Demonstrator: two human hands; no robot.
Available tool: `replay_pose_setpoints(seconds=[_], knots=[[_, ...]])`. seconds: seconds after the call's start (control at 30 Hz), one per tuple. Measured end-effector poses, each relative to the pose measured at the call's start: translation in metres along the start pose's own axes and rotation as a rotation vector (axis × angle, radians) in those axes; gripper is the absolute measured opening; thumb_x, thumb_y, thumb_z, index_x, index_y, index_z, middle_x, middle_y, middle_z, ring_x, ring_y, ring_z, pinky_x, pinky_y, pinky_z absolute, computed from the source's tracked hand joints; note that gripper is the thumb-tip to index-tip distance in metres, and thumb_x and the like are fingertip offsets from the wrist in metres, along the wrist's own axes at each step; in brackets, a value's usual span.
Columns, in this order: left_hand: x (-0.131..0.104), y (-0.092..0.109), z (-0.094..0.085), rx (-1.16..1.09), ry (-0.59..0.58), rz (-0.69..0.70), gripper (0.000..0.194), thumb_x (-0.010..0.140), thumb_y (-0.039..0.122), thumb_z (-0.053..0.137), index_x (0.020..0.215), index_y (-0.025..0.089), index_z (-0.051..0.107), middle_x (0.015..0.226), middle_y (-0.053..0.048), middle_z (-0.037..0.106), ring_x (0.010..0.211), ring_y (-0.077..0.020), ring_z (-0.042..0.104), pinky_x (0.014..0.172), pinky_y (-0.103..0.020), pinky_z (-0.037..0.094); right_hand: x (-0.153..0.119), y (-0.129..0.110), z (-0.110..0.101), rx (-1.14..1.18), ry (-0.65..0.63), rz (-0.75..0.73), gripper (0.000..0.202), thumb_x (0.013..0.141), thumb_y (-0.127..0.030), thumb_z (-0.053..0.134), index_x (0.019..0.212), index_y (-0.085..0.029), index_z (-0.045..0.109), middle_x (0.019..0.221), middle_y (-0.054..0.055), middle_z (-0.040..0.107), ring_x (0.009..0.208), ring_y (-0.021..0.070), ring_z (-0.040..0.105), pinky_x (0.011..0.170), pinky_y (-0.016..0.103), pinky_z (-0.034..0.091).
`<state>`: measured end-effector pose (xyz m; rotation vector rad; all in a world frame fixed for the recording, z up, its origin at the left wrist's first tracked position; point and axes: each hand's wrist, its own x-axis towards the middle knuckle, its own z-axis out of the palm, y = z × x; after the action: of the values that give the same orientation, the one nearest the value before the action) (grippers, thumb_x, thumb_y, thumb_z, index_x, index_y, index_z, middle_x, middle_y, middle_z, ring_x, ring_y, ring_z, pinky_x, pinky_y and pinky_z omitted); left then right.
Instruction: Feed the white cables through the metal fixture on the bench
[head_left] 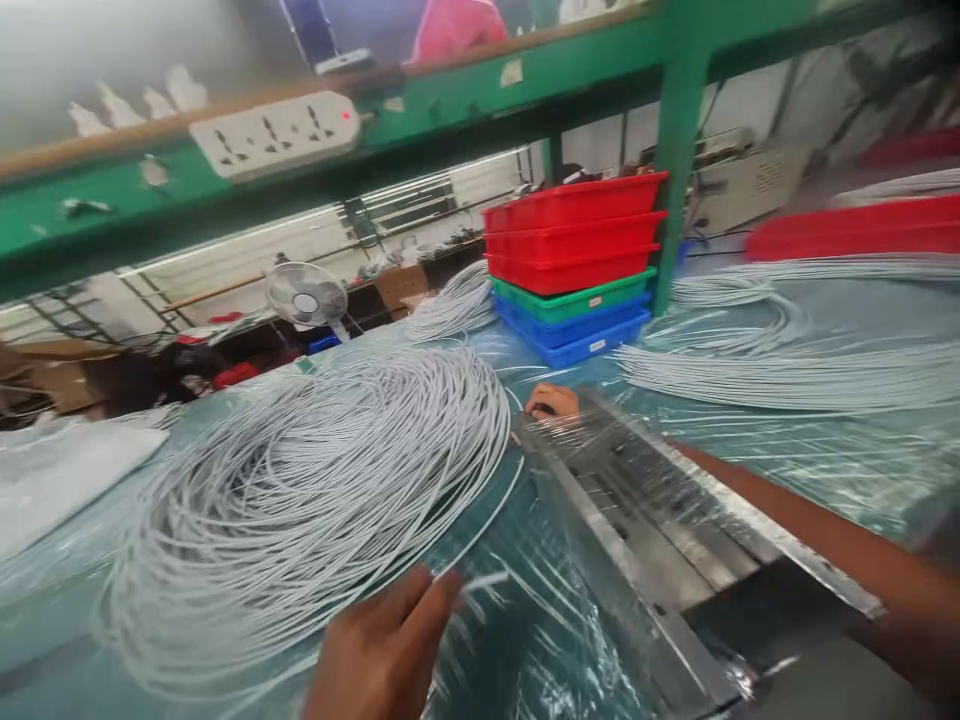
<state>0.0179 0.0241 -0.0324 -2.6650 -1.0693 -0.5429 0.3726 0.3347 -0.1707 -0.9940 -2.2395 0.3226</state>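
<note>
We log a left hand point(382, 650) low in view, fingers pinched on the end of a white wire point(484, 580), and a right hand point(553, 402) reached far forward, resting on the far end of a metal channel point(645, 520); we cannot tell its grip. A large coil of white wire point(315, 490) lies on the plastic-covered surface point(525, 640), left of the channel. Stacked trays point(574, 265) stand behind.

2 hands show: the left hand point(382, 650) and the right hand point(553, 402). 1 stack of trays point(574, 265) holds 3 red, 1 green and 2 blue. There are also 1 fan point(306, 296), 1 power strip point(276, 134) and 1 large coil of white wire point(315, 500).
</note>
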Motion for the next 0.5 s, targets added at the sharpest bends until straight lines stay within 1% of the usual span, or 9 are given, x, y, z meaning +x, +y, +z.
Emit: replay_pose_setpoints(seconds=[0.03, 0.07, 0.1, 0.13, 0.17, 0.23, 0.37, 0.47, 0.5], knots=[[0.03, 0.006, 0.001, -0.041, -0.005, 0.005, 0.03, 0.116, 0.02, 0.034, 0.116, 0.02, 0.063, 0.091, -0.001, 0.064, 0.063, -0.0112, 0.063, 0.058, -0.022, 0.043, -0.001, 0.0, -0.001, 0.001, -0.02, 0.0, 0.023, 0.085, -0.022, 0.054, 0.095, -0.014, 0.073, 0.099, 0.008, 0.065, 0.09, 0.0157, 0.06, 0.083, 0.027, 0.048], [0.056, 0.01, 0.001, -0.083, -0.034, 0.009, 0.033, 0.116, 0.02, 0.032, 0.109, 0.02, 0.064, 0.09, -0.001, 0.063, 0.061, -0.0117, 0.062, 0.057, -0.022, 0.042, -0.002, 0.0, -0.003, 0.004, -0.038, -0.001, 0.023, 0.086, -0.022, 0.055, 0.097, -0.014, 0.073, 0.099, 0.007, 0.065, 0.09, 0.0154, 0.059, 0.084, 0.027, 0.048], [0.077, 0.013, 0.0, -0.123, -0.066, 0.019, 0.036, 0.117, 0.022, 0.03, 0.105, 0.019, 0.064, 0.089, -0.001, 0.062, 0.062, -0.0123, 0.061, 0.057, -0.023, 0.041, -0.002, 0.0, -0.004, 0.004, -0.048, 0.0, 0.023, 0.088, -0.022, 0.056, 0.099, -0.013, 0.073, 0.1, 0.007, 0.064, 0.091, 0.015, 0.059, 0.085, 0.027, 0.047], [0.092, 0.014, -0.002, -0.164, -0.095, 0.034, 0.039, 0.117, 0.024, 0.029, 0.101, 0.02, 0.065, 0.089, -0.001, 0.062, 0.062, -0.0124, 0.061, 0.057, -0.023, 0.04, -0.002, -0.001, -0.005, 0.004, -0.055, 0.002, 0.023, 0.089, -0.023, 0.055, 0.101, -0.013, 0.073, 0.101, 0.007, 0.063, 0.091, 0.0144, 0.059, 0.086, 0.026, 0.047], [0.101, 0.013, -0.004, -0.207, -0.118, 0.046, 0.04, 0.117, 0.026, 0.03, 0.1, 0.02, 0.065, 0.089, -0.001, 0.062, 0.062, -0.0123, 0.061, 0.057, -0.022, 0.04, -0.002, 0.0, -0.006, 0.004, -0.061, 0.007, 0.024, 0.09, -0.022, 0.055, 0.102, -0.012, 0.073, 0.102, 0.007, 0.063, 0.09, 0.0138, 0.058, 0.086, 0.025, 0.047], [0.109, 0.01, -0.007, -0.267, -0.12, 0.065, 0.04, 0.116, 0.027, 0.032, 0.099, 0.021, 0.066, 0.087, 0.0, 0.062, 0.064, -0.0118, 0.062, 0.057, -0.02, 0.041, 0.0, 0.001, -0.005, 0.004, -0.071, 0.019, 0.023, 0.091, -0.022, 0.055, 0.102, -0.012, 0.073, 0.103, 0.007, 0.062, 0.089, 0.0125, 0.057, 0.084, 0.024, 0.046], [0.105, 0.005, -0.009, -0.339, -0.064, 0.069, 0.034, 0.115, 0.024, 0.036, 0.097, 0.02, 0.065, 0.085, 0.001, 0.063, 0.063, -0.0095, 0.063, 0.058, -0.016, 0.047, 0.002, 0.002, 0.0, 0.012, -0.066, 0.044, 0.017, 0.09, -0.018, 0.056, 0.097, -0.011, 0.071, 0.102, 0.005, 0.059, 0.084, 0.0098, 0.055, 0.082, 0.021, 0.043], [0.105, 0.008, -0.005, -0.426, 0.035, 0.046, 0.026, 0.113, 0.021, 0.041, 0.104, 0.021, 0.065, 0.081, 0.004, 0.066, 0.058, -0.0061, 0.062, 0.051, -0.012, 0.046, 0.001, 0.0, 0.0, 0.014, -0.052, 0.05, 0.014, 0.09, -0.016, 0.058, 0.095, -0.012, 0.07, 0.102, 0.004, 0.058, 0.085, 0.0092, 0.053, 0.084, 0.021, 0.042], [0.106, 0.01, -0.002, -0.436, 0.075, 0.048, 0.025, 0.112, 0.02, 0.041, 0.107, 0.021, 0.065, 0.083, 0.005, 0.067, 0.06, -0.0057, 0.065, 0.053, -0.01, 0.048, 0.0, -0.001, -0.001, 0.012, -0.054, 0.047, 0.014, 0.09, -0.016, 0.058, 0.096, -0.012, 0.07, 0.103, 0.004, 0.058, 0.085, 0.0092, 0.053, 0.084, 0.021, 0.041]])
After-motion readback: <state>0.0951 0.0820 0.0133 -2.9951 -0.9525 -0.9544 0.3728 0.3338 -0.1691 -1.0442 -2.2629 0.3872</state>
